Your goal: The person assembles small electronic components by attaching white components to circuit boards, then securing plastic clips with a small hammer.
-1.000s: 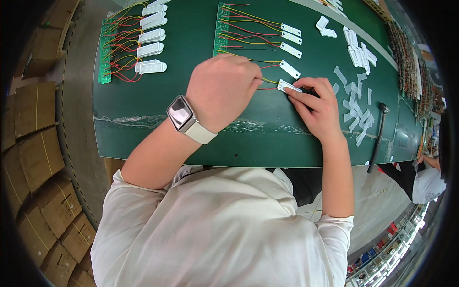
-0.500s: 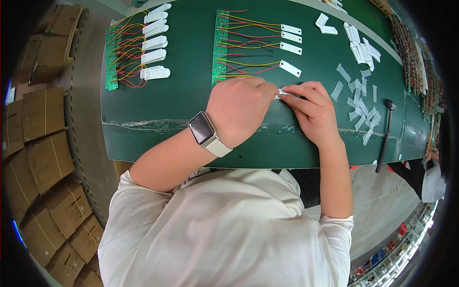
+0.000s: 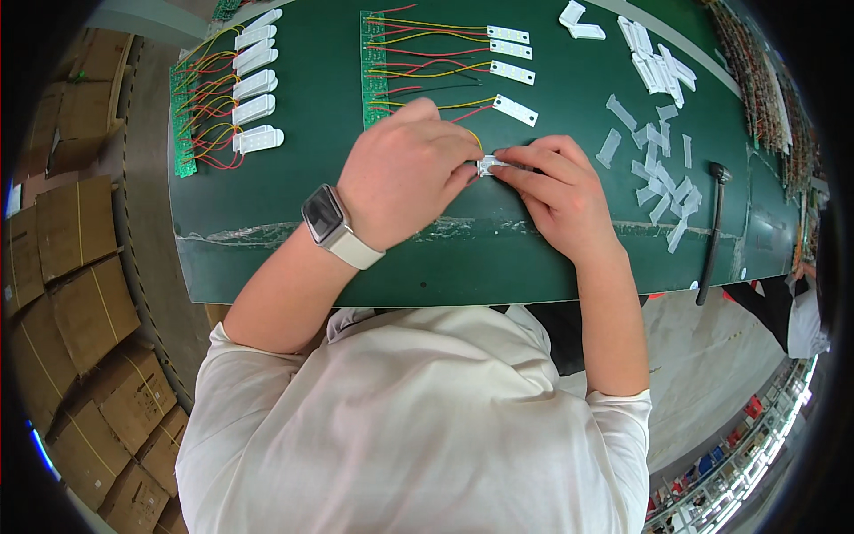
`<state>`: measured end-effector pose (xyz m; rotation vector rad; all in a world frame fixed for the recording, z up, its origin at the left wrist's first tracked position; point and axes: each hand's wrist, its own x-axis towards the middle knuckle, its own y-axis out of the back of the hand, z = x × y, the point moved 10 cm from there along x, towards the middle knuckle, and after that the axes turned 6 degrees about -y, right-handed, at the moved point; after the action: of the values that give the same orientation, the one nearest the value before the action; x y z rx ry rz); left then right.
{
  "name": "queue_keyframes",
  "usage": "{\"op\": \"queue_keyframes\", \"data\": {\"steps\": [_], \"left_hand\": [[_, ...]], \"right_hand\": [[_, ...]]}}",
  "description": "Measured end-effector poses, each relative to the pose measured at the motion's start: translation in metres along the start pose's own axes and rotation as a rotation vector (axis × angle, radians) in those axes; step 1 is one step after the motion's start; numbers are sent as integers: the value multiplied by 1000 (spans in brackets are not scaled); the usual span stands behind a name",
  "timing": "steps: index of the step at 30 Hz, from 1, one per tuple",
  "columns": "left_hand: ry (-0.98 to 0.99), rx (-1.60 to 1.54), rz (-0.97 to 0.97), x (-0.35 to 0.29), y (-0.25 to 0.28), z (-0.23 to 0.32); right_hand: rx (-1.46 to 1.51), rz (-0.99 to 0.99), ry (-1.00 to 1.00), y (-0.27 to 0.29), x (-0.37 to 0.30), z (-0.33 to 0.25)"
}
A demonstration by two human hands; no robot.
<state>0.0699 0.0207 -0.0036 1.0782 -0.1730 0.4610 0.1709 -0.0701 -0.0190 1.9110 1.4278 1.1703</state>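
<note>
Both of my hands meet over the green table around a small white wired board (image 3: 487, 166). My left hand (image 3: 400, 169), with a watch on its wrist, pinches the board's left end, where a yellow wire curves in. The right hand (image 3: 565, 196) has its thumb and fingertips closed on the other end. Fingers cover much of this piece. Just beyond lies a long green circuit board (image 3: 374, 62), whose red, yellow and black wires run to several white light boards (image 3: 512, 72). My left hand hides its near end.
At the left, another green circuit board (image 3: 182, 125) is wired to several white housings (image 3: 255, 109). On the right lie loose white housings (image 3: 654, 62), scattered clear strips (image 3: 663, 182) and a black-handled tool (image 3: 714, 231). Cardboard boxes (image 3: 76, 231) are stacked beyond the table's left edge.
The camera view has shifted, so the table's contents appear farther left. My left fingers have moved slightly on the white board, and more of it and its yellow wire now shows.
</note>
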Motion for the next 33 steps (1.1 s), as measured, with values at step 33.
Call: {"op": "queue_keyframes", "data": {"steps": [33], "left_hand": [[-56,197,53,-1,-9,-1]], "right_hand": [[-30,32,-17,0,0,-1]]}}
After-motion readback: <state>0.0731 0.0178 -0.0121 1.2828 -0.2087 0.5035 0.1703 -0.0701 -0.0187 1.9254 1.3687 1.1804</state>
